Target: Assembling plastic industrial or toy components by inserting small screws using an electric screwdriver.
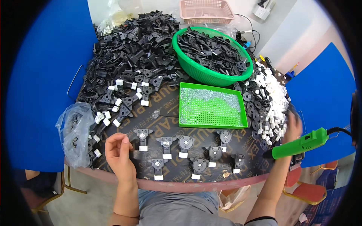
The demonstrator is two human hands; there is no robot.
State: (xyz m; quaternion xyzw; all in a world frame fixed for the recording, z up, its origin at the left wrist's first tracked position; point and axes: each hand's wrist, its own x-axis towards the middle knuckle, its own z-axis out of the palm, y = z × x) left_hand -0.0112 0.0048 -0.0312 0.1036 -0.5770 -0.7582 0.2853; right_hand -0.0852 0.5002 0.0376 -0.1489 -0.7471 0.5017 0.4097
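My left hand rests at the table's near left, fingers curled and thumb pressed against them; what they hold, if anything, is hidden. Just right of it lies a black bracket with a white end block. Several similar brackets stand in loose rows, some topped with a round black disc. My right hand, blurred, is at the right edge of the pile of small white blocks. A green electric screwdriver crosses in front of my right forearm, its fingers' grip not readable behind it.
A green perforated tray holds small silvery screws. Behind it stands a green basket of black parts, beside a large heap of black parts. Black discs lie by the white blocks. A clear plastic bag hangs at the left edge.
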